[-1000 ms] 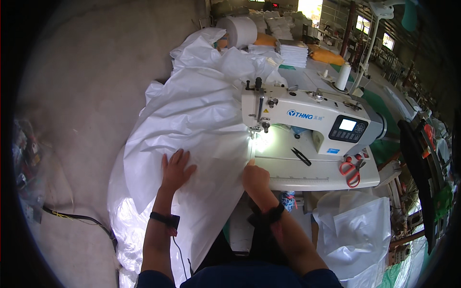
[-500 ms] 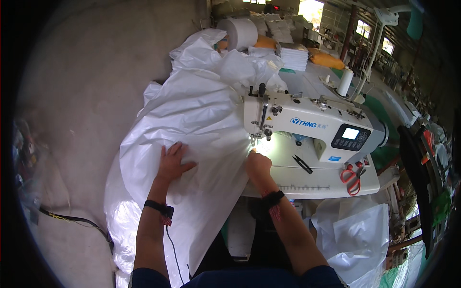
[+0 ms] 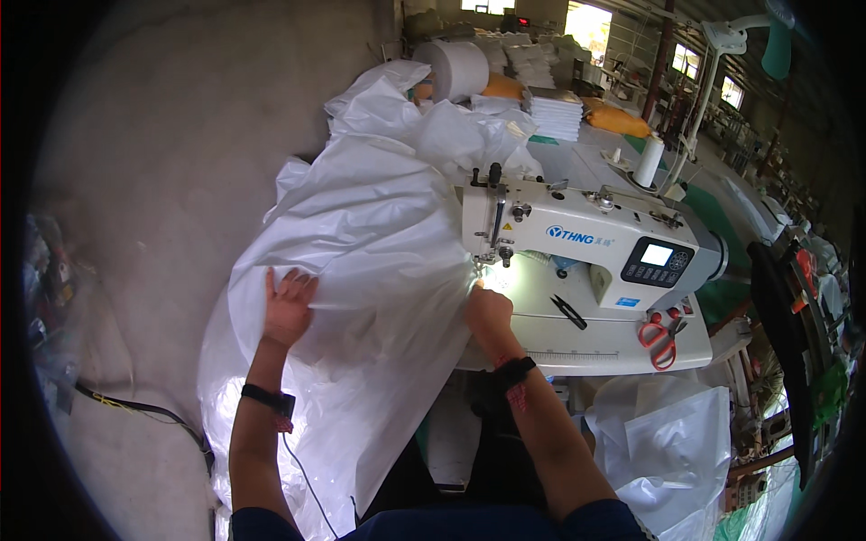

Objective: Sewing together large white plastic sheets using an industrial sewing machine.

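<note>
A large white plastic sheet (image 3: pixel 379 302) lies in folds over the left end of the sewing table and hangs down towards me. Its right edge runs under the needle area of a white sewing machine (image 3: pixel 532 212), lit by a small lamp. My left hand (image 3: pixel 289 307) rests on the sheet with its fingers stretched out. Just in front of the needle, my right hand (image 3: pixel 488 317) is closed on the sheet's edge, index finger pointing at the presser foot. Its other fingers are curled under and partly hidden.
Black thread snips (image 3: pixel 569 312) and red-handled scissors (image 3: pixel 658 344) lie on the machine bed. A thread cone (image 3: pixel 648 162) stands behind the machine. Another white sheet (image 3: pixel 663 442) hangs below the table at right. Stacked white sheets (image 3: pixel 554 115) are at the back.
My left hand has slid left and slightly towards the far side across the sheet. The right hand stays beside the needle, with almost no movement.
</note>
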The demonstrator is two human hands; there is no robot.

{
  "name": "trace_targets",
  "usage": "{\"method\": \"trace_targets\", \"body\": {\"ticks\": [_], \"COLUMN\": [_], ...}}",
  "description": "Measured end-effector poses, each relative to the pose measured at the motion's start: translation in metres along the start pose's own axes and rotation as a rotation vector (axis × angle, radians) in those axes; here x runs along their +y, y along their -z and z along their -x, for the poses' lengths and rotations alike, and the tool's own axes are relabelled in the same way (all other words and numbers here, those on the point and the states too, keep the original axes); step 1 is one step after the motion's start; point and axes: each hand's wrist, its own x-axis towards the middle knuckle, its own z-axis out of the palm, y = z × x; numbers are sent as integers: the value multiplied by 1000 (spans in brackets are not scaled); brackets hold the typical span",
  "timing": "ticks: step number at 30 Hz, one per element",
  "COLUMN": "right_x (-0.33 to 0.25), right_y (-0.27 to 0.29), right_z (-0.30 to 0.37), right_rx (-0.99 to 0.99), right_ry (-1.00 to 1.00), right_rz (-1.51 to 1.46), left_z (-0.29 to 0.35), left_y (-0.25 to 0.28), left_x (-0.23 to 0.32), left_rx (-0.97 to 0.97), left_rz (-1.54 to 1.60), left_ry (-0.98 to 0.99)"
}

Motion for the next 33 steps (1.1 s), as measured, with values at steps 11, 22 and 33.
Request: {"method": "trace_targets", "body": {"ticks": [11, 22, 33], "right_x": [-18, 274, 554], "right_y": [14, 210, 242], "right_z": [44, 69, -2], "right_rx": [43, 560, 438], "right_ry": [-117, -164, -174], "right_rz": [-172, -165, -58], "left_z": [-38, -116, -117], "left_y": [67, -20, -15], "left_x": [124, 261, 266], "left_rx": [-27, -2, 51], "left_rz": [695, 700, 754], "left_ry": [-212, -184, -184]}}
